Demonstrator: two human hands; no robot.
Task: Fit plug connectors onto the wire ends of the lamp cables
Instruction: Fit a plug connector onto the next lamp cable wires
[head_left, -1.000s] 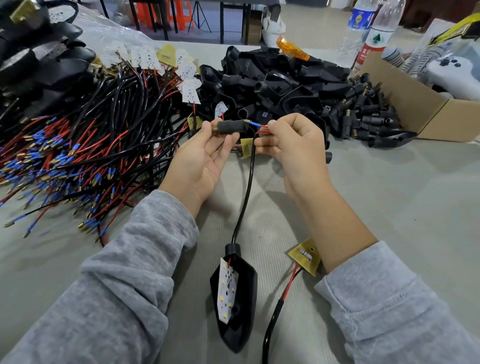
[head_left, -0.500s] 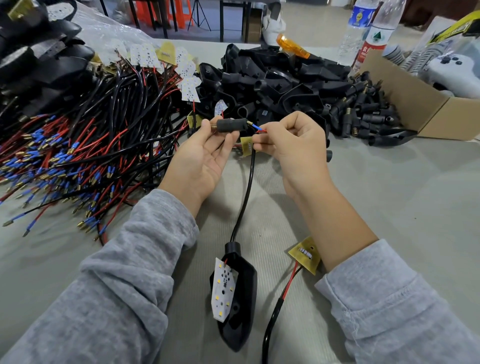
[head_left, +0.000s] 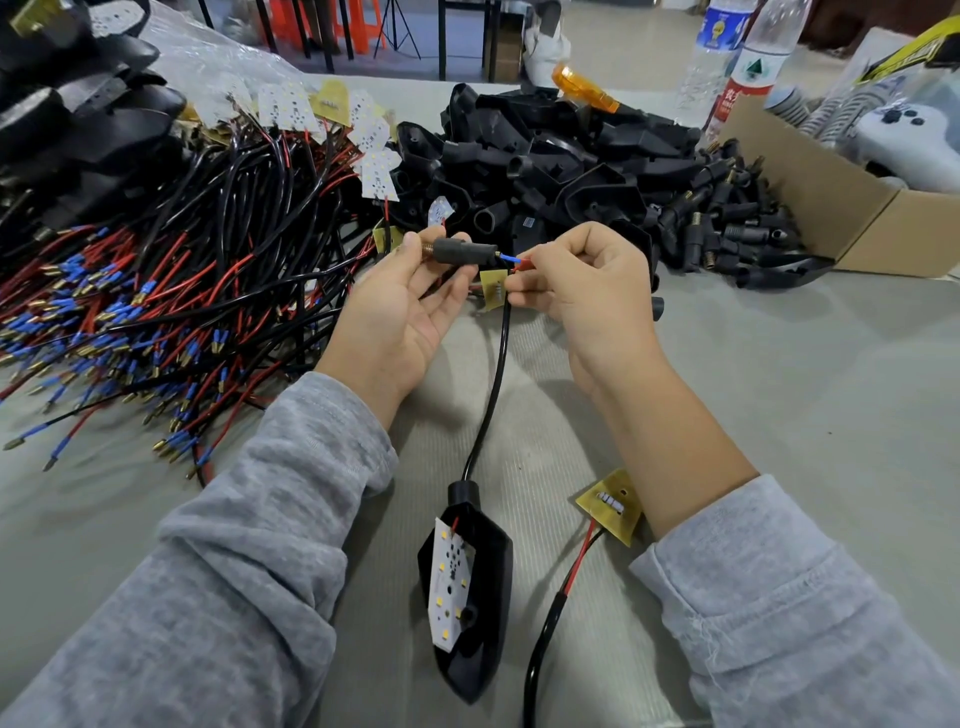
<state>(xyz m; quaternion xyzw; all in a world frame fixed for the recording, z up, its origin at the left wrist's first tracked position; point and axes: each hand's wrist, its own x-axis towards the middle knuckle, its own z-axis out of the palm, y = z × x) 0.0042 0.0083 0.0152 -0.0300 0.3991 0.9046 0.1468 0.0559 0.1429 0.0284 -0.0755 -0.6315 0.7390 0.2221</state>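
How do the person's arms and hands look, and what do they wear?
Both arms wear loose, heather-grey knit sleeves with ribbed cuffs, pushed back from the wrists. The left hand and right hand are bare: no gloves, rings or watch visible.

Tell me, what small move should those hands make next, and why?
Probably the right hand should push the blue wire further into the plug that the left hand holds. The blue tip sits at the plug's opening, and the red wire beside it is still outside.
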